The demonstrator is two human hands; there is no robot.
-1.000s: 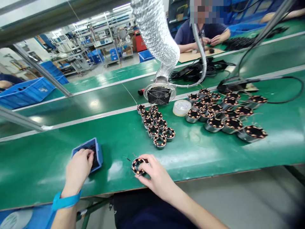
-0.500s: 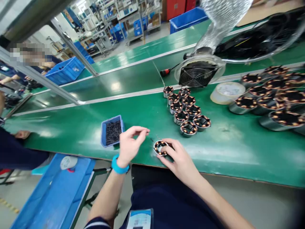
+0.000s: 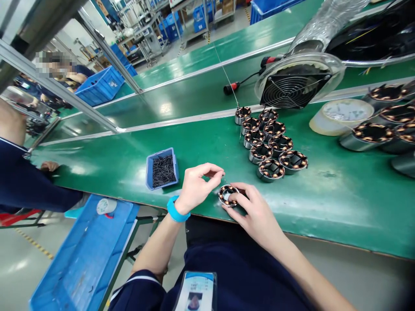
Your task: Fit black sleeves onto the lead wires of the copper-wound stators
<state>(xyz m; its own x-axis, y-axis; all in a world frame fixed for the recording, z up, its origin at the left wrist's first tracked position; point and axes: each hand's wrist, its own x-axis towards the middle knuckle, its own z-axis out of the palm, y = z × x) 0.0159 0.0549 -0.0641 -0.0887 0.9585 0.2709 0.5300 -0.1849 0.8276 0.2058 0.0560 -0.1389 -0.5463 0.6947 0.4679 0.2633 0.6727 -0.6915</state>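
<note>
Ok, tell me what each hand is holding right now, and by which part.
The right hand grips a small wound stator by its outer rim. The left hand pinches something thin and dark at its fingers; too small to identify.

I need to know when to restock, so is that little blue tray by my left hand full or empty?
Neither: the little blue tray holds a loose layer of small dark pieces across its floor, with blue wall showing above them, near the left hand.

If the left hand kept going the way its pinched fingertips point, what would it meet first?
Most likely the wound stator steadied by the right hand. The left hand pinches something thin, pointing right and slightly down at it. Depth is unclear, so it might pass just above.
</note>
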